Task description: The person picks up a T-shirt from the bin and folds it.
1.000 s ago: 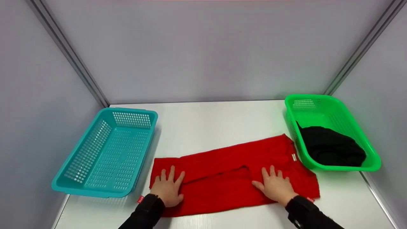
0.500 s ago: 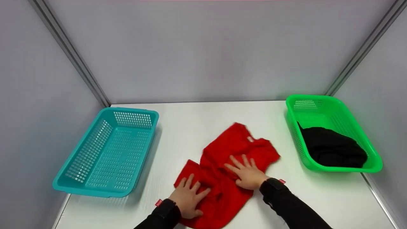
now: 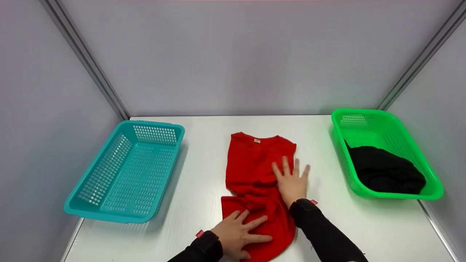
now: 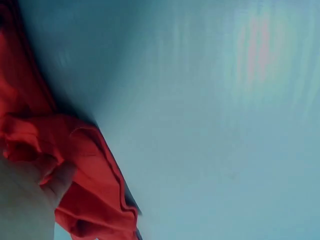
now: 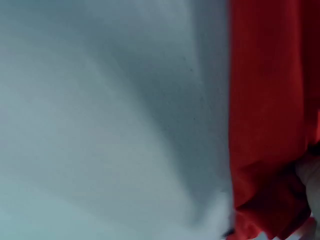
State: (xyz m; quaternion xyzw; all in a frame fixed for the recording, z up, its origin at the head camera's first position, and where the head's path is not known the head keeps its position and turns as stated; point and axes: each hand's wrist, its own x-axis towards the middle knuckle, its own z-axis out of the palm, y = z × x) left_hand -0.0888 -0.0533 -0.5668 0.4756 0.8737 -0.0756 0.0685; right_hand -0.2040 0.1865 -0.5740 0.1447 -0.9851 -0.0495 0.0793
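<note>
A red folded garment [image 3: 247,163] with a small pale label at its neckline lies lengthwise on the white table [image 3: 204,163], bunched and creased across its middle. My left hand [image 3: 236,234] rests on its near part with fingers spread. Along the right edge of the cloth lies my right hand [image 3: 292,183], fingers straight and fanned out, slightly blurred. In the left wrist view the creased red cloth [image 4: 95,170] shows beside part of the hand. The right wrist view has the garment's edge [image 5: 265,100] at the right, with only a bit of the hand visible.
To the left stands a teal perforated basket [image 3: 169,174] with nothing in it. A green basket [image 3: 418,142] on the right holds a folded black cloth [image 3: 386,169]. Grey-white panels [image 3: 233,58] enclose the back and sides.
The red garment has turned from lying crosswise to lying lengthwise, neckline at the far end, and bunched in the middle. Both hands have moved with it, the left nearer and rightward, the right slightly leftward.
</note>
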